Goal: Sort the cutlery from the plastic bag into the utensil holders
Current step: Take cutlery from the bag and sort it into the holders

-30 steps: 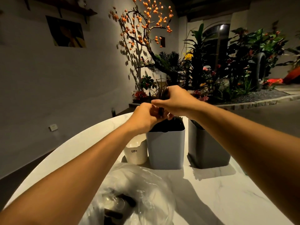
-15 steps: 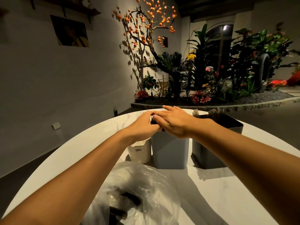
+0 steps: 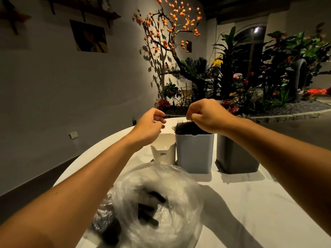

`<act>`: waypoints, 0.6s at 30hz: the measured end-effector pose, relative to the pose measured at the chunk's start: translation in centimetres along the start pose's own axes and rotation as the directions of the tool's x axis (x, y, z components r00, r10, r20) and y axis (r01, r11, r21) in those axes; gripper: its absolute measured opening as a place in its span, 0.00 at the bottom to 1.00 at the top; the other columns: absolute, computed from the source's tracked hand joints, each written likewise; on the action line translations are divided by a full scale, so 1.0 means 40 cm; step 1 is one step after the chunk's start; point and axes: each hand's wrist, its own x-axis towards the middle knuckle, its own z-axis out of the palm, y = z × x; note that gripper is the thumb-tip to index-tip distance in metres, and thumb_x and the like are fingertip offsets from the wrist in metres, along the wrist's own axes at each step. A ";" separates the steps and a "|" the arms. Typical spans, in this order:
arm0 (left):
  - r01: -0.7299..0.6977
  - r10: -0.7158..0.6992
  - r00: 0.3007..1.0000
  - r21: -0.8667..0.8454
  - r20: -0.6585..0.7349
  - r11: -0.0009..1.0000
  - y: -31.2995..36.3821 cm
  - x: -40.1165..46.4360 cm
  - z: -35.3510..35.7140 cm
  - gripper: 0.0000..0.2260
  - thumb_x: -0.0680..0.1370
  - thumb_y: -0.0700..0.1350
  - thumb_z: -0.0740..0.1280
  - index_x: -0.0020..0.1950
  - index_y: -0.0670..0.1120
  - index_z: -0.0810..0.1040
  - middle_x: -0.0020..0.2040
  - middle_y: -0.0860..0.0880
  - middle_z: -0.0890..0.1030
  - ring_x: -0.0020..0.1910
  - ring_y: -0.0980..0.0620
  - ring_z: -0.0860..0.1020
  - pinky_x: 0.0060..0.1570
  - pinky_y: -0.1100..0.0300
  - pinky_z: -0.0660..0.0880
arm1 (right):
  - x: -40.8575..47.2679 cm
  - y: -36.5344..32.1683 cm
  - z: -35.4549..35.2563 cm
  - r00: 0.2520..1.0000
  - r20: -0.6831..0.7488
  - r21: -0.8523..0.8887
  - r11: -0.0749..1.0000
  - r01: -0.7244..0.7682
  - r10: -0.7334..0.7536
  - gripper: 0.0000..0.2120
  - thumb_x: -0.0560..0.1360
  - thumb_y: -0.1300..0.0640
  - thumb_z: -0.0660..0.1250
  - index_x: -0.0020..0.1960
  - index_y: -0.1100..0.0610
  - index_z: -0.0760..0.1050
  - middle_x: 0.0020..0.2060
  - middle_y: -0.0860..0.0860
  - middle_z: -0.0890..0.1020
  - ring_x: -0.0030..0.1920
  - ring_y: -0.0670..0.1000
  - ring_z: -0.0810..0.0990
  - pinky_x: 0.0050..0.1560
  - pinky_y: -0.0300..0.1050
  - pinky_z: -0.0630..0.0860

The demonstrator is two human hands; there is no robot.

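Observation:
Three utensil holders stand in a row on the white table point(image 3: 250, 203): a small white one point(image 3: 163, 151), a light grey one point(image 3: 194, 154) packed with black forks point(image 3: 186, 127), and a dark grey one point(image 3: 234, 160). A clear plastic bag point(image 3: 161, 179) lies in front of them with black cutlery point(image 3: 148, 210) inside. My left hand point(image 3: 149, 125) hovers above the white holder with its fingers loosely curled and holds nothing. My right hand point(image 3: 206, 115) hangs over the forks in the light grey holder, fingers drooping just above the tines, with nothing in it.
The round table's far edge lies just behind the holders. Beyond it is a planted bed with an orange-fruited tree point(image 3: 170, 33) and green plants point(image 3: 286, 68). A grey wall with a socket point(image 3: 73, 135) is at the left.
Both hands were pressed on top of the light grey holder; they have since lifted and moved apart, the left toward the white holder. The forks now show in the holder.

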 end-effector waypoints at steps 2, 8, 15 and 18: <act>0.001 -0.001 0.999 -0.004 0.053 1.000 0.008 -0.048 -0.015 0.11 0.82 0.33 0.56 0.58 0.45 0.74 0.50 0.43 0.81 0.44 0.48 0.82 0.45 0.55 0.79 | -0.032 -0.049 0.017 0.995 0.096 0.070 0.997 0.032 -0.038 0.11 0.78 0.64 0.61 0.48 0.56 0.82 0.46 0.53 0.84 0.44 0.50 0.81 0.48 0.47 0.81; 0.046 -0.174 0.879 0.285 0.444 0.958 -0.040 -0.201 -0.040 0.10 0.84 0.40 0.60 0.58 0.42 0.80 0.47 0.45 0.86 0.45 0.49 0.85 0.50 0.54 0.82 | -0.125 -0.175 0.103 0.812 0.583 0.036 0.999 0.001 -0.022 0.13 0.81 0.64 0.58 0.52 0.62 0.81 0.45 0.57 0.84 0.42 0.51 0.83 0.39 0.40 0.81; -0.051 -0.334 0.842 0.679 0.423 0.732 -0.129 -0.343 -0.037 0.10 0.83 0.48 0.62 0.60 0.53 0.80 0.54 0.51 0.82 0.53 0.49 0.77 0.60 0.52 0.74 | -0.209 -0.241 0.245 0.705 0.709 -0.067 0.991 0.113 -0.032 0.11 0.80 0.60 0.65 0.58 0.63 0.81 0.48 0.55 0.84 0.44 0.51 0.81 0.50 0.43 0.80; -0.123 -0.247 0.898 0.747 0.364 0.654 -0.161 -0.375 -0.047 0.08 0.82 0.46 0.62 0.45 0.56 0.74 0.45 0.53 0.75 0.49 0.50 0.70 0.72 0.49 0.59 | -0.239 -0.249 0.299 0.719 0.690 -0.171 0.948 0.268 -0.079 0.11 0.80 0.59 0.63 0.61 0.59 0.79 0.54 0.55 0.83 0.49 0.52 0.80 0.55 0.48 0.78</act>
